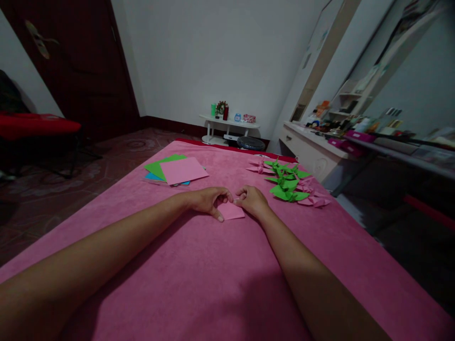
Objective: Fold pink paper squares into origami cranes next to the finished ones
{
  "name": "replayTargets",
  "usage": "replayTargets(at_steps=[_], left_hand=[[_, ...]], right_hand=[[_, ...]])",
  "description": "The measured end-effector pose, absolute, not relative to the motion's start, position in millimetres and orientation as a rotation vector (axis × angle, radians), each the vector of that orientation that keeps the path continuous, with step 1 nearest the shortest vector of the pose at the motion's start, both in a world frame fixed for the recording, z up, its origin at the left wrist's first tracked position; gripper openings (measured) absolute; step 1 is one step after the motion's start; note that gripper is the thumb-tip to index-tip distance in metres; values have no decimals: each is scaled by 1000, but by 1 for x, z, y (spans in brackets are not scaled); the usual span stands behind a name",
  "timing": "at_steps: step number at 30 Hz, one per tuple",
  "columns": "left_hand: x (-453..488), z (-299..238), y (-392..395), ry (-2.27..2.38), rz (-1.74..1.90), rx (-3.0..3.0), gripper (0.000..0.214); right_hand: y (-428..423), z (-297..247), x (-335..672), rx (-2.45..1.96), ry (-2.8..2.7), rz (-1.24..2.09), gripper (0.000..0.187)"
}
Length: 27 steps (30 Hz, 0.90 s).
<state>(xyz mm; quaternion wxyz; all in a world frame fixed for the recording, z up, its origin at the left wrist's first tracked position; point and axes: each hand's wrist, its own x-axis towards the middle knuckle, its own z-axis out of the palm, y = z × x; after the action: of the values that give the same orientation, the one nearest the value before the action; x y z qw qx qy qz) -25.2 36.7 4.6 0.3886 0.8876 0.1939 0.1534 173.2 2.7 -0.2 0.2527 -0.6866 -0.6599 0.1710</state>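
A small folded piece of pink origami paper (232, 211) lies on the pink cloth between my hands. My left hand (212, 201) curves around its left side, with the thumb on the lower left edge and the fingertips at the top. At the upper right edge, my right hand (251, 200) pinches the paper between thumb and bent fingers. Exactly how the far edge is folded is hidden behind the fingers.
A stack of square sheets (184, 171) in pink, green and blue lies to the left. Several folded green paper cranes (288, 190) and pink paper cranes (314, 199) sit to the right. Beyond the pink-covered surface (199, 274) stands a low white table (231, 121).
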Motion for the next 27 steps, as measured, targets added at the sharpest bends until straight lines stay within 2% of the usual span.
replayTargets(at_steps=[6,13,22,25,27], left_hand=[[-29,2,39,498,530,2519,78],[-32,-2,38,566,577,2604,102],[-34,-6,31,612,677,2315,118],[-33,-5,27,658,765,2055,111],[-32,-1,23,684,764,1872,87]], right_hand=[[3,0,173,-1885,-1808,505,17],[4,-5,173,-1811,-1736,510,17],[2,4,171,-1285,-1352,1062,35],[-4,20,172,-1180,-1367,1058,40],[-7,31,173,-1158,-1401,1016,40]])
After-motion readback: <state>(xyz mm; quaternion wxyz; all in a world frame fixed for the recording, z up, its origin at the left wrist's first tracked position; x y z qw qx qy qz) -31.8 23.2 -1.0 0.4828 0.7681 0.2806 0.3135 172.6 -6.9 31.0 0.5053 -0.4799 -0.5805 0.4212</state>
